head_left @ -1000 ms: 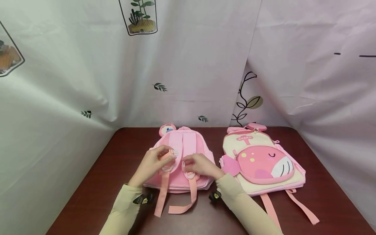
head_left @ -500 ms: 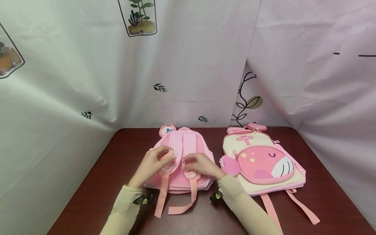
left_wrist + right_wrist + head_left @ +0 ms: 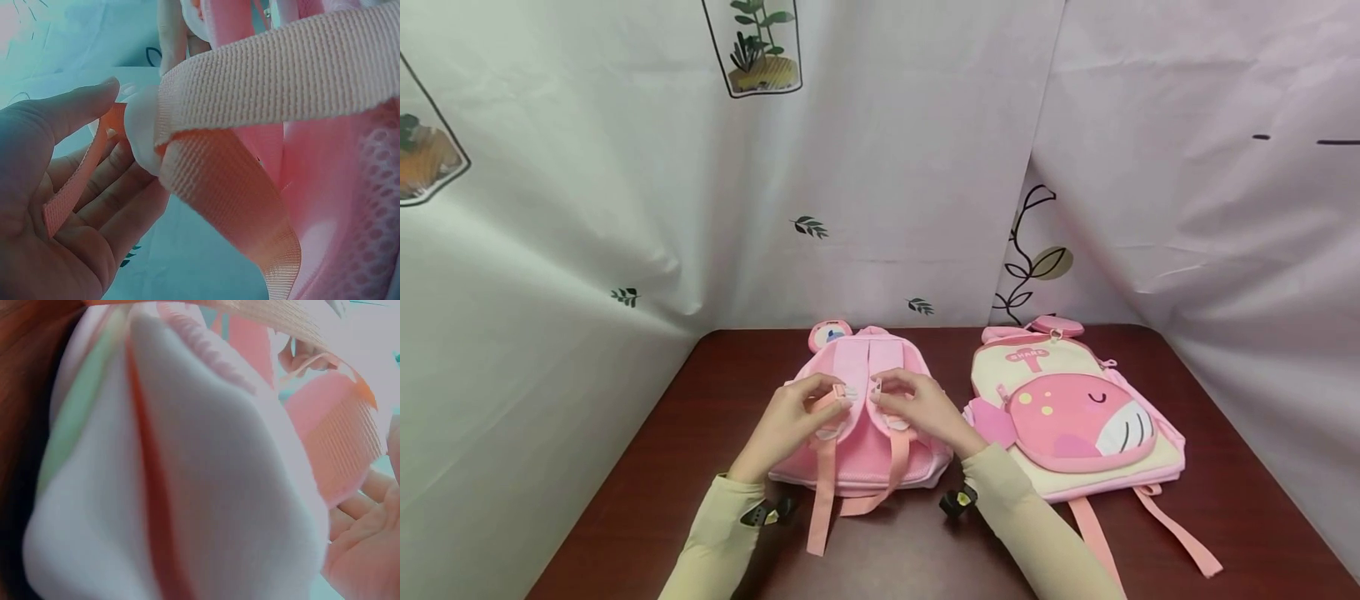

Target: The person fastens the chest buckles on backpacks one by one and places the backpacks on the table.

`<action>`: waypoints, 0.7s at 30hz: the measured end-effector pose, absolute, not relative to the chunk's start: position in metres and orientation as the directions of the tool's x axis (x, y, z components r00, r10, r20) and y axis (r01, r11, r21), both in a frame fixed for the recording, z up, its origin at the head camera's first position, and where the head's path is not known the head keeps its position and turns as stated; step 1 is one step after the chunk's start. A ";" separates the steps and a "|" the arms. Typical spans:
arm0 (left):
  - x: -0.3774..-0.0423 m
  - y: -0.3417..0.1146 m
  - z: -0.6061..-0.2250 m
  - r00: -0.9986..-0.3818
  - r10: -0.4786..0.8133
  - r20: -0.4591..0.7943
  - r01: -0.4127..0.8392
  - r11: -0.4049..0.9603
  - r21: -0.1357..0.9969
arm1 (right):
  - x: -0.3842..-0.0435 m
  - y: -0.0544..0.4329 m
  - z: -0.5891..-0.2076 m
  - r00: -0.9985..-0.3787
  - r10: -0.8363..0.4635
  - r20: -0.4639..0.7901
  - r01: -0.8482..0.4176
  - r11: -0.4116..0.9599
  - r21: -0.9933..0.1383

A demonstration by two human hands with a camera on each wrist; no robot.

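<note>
A pink backpack (image 3: 880,462) lies with its mesh back and shoulder straps facing up. My left hand (image 3: 790,421) pinches a small white-and-peach buckle piece (image 3: 848,392) at the left shoulder strap. In the left wrist view, thumb and fingers are about the white plastic piece (image 3: 142,128), with peach webbing (image 3: 219,187) running from it. My right hand (image 3: 928,408) pinches another small buckle piece (image 3: 877,387) at the right shoulder strap. The two pieces are apart, roughly level with each other. In the right wrist view, white fabric (image 3: 231,475) covers much of the work.
A cream backpack with a pink whale (image 3: 1078,421) lies at the right, its straps hanging toward the front. A round pink charm (image 3: 830,335) sits behind the pink backpack. Peach strap ends (image 3: 822,508) trail on the dark red table (image 3: 647,475). A printed curtain (image 3: 880,167) encloses the back.
My right hand has moved up and lifted the right shoulder strap, drawing its loose webbing end back toward the backpack. The left hand has barely moved, keeping its pinch on its buckle piece.
</note>
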State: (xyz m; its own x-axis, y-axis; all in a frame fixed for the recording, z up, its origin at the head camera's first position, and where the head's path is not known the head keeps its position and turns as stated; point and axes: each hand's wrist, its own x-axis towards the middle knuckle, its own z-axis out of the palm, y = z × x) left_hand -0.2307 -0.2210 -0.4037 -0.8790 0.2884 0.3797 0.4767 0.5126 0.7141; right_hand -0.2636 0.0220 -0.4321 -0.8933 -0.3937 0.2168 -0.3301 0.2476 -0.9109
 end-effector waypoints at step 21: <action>-0.231 -0.217 -0.404 -0.880 0.275 0.387 0.475 0.508 0.719 | -0.265 0.031 -0.421 -0.867 -0.414 0.278 -0.404 0.257 -0.878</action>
State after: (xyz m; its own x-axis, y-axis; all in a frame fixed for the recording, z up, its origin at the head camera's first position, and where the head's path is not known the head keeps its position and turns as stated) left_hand -0.2308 -0.2173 -0.4040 -0.8802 0.2748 0.3870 0.4746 0.5076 0.7191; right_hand -0.2648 0.0313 -0.4207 -0.8668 -0.4138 0.2782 -0.4044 0.2568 -0.8778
